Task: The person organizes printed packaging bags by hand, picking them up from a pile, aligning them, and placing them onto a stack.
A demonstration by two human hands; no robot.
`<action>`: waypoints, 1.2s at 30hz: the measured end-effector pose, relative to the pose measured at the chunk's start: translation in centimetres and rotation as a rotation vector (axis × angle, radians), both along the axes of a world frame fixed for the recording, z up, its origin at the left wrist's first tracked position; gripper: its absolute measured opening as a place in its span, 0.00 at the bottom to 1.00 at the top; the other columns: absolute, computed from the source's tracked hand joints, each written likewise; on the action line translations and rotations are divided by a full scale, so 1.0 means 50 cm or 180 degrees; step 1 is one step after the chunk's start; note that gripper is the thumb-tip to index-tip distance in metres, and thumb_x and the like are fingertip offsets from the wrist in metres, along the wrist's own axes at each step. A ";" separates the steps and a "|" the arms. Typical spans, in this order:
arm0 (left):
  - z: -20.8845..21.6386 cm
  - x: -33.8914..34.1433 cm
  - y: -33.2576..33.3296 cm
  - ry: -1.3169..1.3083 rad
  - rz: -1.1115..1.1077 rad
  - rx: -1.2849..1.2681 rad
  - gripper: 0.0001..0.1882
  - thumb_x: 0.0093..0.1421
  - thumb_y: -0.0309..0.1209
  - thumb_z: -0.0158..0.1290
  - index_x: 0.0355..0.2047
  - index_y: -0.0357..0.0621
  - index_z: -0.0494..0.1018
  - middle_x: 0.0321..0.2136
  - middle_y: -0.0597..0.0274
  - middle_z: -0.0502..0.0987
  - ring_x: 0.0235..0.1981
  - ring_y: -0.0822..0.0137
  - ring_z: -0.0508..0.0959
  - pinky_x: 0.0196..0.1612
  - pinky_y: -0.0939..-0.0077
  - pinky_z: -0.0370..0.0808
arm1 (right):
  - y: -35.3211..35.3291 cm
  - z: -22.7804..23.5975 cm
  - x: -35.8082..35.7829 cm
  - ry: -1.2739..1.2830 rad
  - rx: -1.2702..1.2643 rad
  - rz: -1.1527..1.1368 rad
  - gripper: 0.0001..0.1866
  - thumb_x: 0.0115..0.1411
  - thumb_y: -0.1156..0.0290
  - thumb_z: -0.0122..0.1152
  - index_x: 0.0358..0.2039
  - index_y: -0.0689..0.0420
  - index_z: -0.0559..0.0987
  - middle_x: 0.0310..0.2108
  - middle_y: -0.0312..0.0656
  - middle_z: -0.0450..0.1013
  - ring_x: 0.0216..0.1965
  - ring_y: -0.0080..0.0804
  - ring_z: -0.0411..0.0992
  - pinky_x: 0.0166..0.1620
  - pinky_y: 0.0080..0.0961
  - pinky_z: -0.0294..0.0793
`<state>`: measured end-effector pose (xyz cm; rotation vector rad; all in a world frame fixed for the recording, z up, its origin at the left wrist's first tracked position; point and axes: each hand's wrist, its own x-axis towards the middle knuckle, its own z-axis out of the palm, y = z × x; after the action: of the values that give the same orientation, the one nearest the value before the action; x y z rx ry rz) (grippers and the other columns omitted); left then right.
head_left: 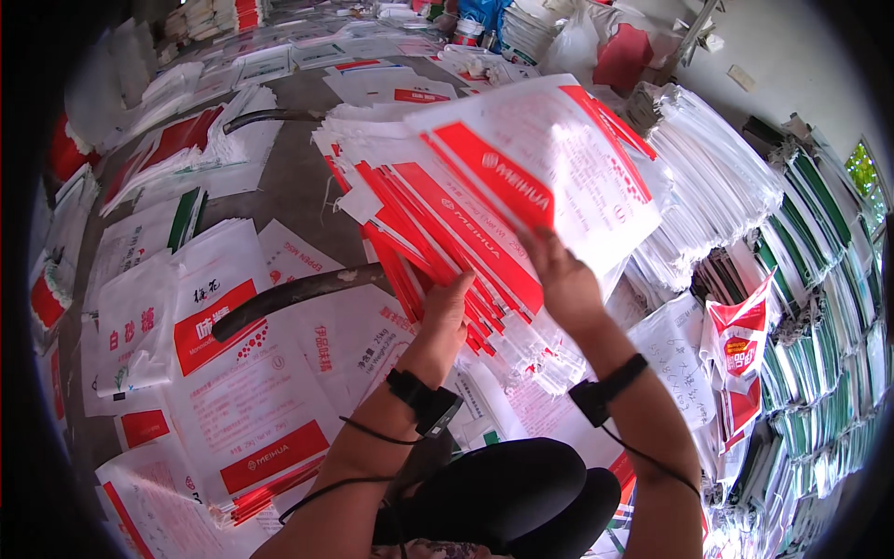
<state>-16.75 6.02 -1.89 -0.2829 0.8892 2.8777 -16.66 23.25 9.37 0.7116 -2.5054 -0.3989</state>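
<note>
A flat white bag (582, 154) with a broad red band, a second red strip toward its far right edge, fine red print and a patch of red dots is raised at a tilt above a stack of bags (463, 216). Light glares on its middle. The stack, in the middle of the scene, is thick and slanted, its white bags likewise red-banded and overlapping unevenly, red edges fanned at the left, near ends ragged and crumpled.
</note>
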 end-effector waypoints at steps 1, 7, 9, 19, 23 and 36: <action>-0.007 -0.002 -0.003 -0.0111 -0.0049 -0.0088 0.29 0.57 0.37 0.62 0.57 0.47 0.66 0.50 0.60 0.74 0.51 0.65 0.74 0.50 0.60 0.72 | -0.012 -0.031 -0.002 -0.0309 -0.0049 -0.0018 0.34 0.55 0.78 0.51 0.65 0.50 0.62 0.57 0.50 0.63 0.39 0.42 0.77 0.38 0.33 0.80; 0.026 0.014 -0.010 -0.0411 -0.0137 -0.0172 0.28 0.58 0.35 0.61 0.57 0.47 0.66 0.52 0.59 0.73 0.54 0.63 0.73 0.55 0.59 0.68 | -0.037 -0.084 -0.024 0.0054 0.0005 -0.0065 0.26 0.55 0.73 0.54 0.57 0.58 0.68 0.48 0.47 0.69 0.35 0.39 0.77 0.36 0.32 0.80; 0.025 0.015 -0.010 -0.0444 -0.0146 -0.0192 0.28 0.58 0.35 0.61 0.57 0.46 0.66 0.52 0.58 0.73 0.54 0.63 0.72 0.57 0.59 0.67 | -0.027 -0.084 -0.040 -0.0169 0.0175 -0.0184 0.21 0.55 0.73 0.55 0.51 0.58 0.70 0.44 0.46 0.71 0.35 0.38 0.77 0.35 0.32 0.80; 0.017 0.011 -0.013 -0.0293 0.0012 -0.0018 0.28 0.55 0.32 0.64 0.55 0.44 0.67 0.49 0.58 0.74 0.50 0.64 0.75 0.53 0.63 0.73 | -0.062 -0.059 0.004 -0.1192 0.0006 0.0225 0.33 0.52 0.79 0.55 0.60 0.45 0.67 0.47 0.44 0.72 0.39 0.44 0.78 0.39 0.36 0.80; 0.001 0.002 -0.006 -0.0053 -0.0009 0.0158 0.29 0.54 0.33 0.65 0.54 0.45 0.67 0.48 0.59 0.75 0.50 0.65 0.75 0.53 0.68 0.74 | -0.034 -0.057 0.000 -0.1107 -0.0707 0.0298 0.28 0.54 0.75 0.57 0.57 0.43 0.72 0.51 0.43 0.72 0.36 0.47 0.78 0.40 0.36 0.80; 0.013 0.008 -0.003 0.0006 -0.0083 0.0481 0.36 0.55 0.41 0.65 0.59 0.46 0.61 0.53 0.57 0.71 0.55 0.61 0.72 0.58 0.63 0.72 | 0.034 -0.102 -0.066 -0.1108 -0.0840 -0.0127 0.20 0.59 0.74 0.50 0.53 0.55 0.73 0.43 0.54 0.75 0.39 0.50 0.77 0.41 0.43 0.78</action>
<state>-16.35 5.89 -1.22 -0.2514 0.6658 2.9011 -19.94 24.96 4.27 0.6719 -2.8279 0.0516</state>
